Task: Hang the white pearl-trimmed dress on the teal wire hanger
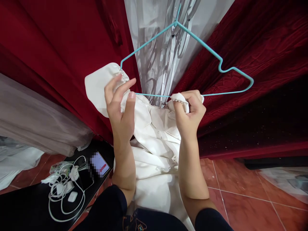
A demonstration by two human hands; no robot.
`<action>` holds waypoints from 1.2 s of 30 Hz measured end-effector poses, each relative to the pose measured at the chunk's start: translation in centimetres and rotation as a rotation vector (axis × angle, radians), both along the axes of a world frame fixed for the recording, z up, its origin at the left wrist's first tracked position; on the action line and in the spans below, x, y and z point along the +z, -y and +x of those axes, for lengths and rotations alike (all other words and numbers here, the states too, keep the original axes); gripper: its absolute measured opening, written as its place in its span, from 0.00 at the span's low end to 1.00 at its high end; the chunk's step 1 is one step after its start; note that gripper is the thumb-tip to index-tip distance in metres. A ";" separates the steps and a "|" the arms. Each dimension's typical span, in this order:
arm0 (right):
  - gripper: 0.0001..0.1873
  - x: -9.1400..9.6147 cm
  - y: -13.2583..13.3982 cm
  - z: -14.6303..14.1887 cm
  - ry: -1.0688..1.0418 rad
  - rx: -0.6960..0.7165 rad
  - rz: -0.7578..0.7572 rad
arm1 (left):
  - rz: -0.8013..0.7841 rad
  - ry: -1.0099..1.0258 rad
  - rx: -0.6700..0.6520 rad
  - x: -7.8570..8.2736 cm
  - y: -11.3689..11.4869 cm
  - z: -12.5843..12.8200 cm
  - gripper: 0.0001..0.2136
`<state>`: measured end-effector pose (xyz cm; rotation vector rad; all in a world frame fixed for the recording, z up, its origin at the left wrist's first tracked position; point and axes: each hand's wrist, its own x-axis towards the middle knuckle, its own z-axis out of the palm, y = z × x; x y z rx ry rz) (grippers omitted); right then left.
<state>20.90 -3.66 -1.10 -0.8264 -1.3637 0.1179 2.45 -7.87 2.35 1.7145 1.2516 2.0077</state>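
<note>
A white garment (154,134) with a beaded neckline hangs down between my arms. Its left shoulder sits over the left end of a turquoise wire hanger (204,43). My left hand (120,106) pinches that shoulder fabric against the hanger's corner, fingers partly extended. My right hand (189,110) is closed on a bunched piece of the garment's other shoulder, right at the hanger's bottom wire. The hanger's right end is bare and its hook runs out of the top of the picture.
Dark red curtains (60,48) and a pale sheer curtain (158,38) hang behind. At lower left a phone (99,164), white chargers and cables (64,189) lie on a black surface. Reddish floor tiles (240,192) spread to the right.
</note>
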 end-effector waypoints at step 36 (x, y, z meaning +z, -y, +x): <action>0.03 0.4 0.1 1.9 0.132 -0.035 0.054 | 0.255 0.103 0.235 -1.4 -11.8 -6.6 0.07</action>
